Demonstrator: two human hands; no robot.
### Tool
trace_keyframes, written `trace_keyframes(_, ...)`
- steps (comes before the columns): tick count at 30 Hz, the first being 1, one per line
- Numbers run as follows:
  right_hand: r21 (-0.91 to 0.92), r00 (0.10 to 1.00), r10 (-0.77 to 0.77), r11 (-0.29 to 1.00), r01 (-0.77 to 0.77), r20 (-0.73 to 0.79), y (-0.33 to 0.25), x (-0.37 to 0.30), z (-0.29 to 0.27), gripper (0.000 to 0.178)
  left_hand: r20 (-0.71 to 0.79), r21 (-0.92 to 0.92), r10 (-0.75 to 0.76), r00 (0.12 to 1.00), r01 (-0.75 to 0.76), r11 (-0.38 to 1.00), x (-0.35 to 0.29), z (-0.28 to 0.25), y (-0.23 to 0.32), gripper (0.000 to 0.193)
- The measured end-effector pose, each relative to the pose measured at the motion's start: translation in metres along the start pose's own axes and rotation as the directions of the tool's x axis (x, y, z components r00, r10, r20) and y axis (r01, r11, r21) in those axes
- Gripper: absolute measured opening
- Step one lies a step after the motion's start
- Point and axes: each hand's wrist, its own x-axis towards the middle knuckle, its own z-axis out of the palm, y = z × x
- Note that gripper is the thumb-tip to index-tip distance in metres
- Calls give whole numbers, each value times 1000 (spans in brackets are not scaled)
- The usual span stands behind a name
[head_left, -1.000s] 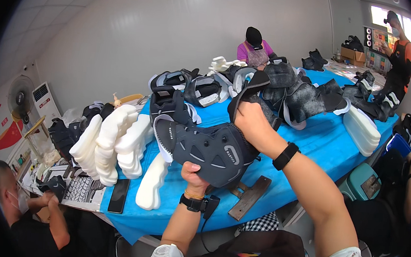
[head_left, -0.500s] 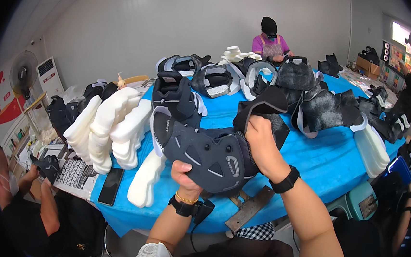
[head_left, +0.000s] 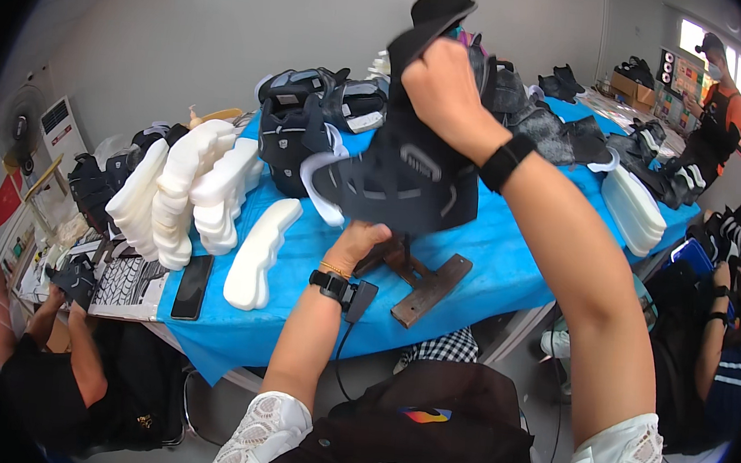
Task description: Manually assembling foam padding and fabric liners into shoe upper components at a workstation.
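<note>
My right hand (head_left: 441, 85) is raised high and grips the top of a dark grey shoe upper (head_left: 409, 178) with white trim, which hangs over the blue-covered table (head_left: 507, 260). My left hand (head_left: 359, 241) sits under the upper's lower edge with fingers curled onto it, the fingertips partly hidden. A wooden stand (head_left: 429, 285) rests on the table right beside my left hand. Both wrists wear black bands.
Stacks of white foam soles (head_left: 187, 182) and one loose sole (head_left: 260, 253) lie to the left, next to a black phone (head_left: 192, 285). More dark uppers (head_left: 309, 122) pile up behind, and white soles (head_left: 633, 209) lie at the right. People sit at lower left (head_left: 30, 353) and right (head_left: 718, 294).
My right hand has lifted the shoe upper from table height to well above it and turned it upright. My left hand stayed low at the bottom edge.
</note>
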Motion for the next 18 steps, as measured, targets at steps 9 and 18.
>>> trace_keyframes(9, -91, 868, -147, 989, 118, -474, 14, 76, -113, 32, 312, 553, -269, 911, 56, 831, 6, 28, 7, 25)
trace_keyframes(18, 700, 786, 618, 551, -454, 23, -86, -33, -192, 38, 24, 914, 228, 973, -114, 390, 6, 7, 21, 34)
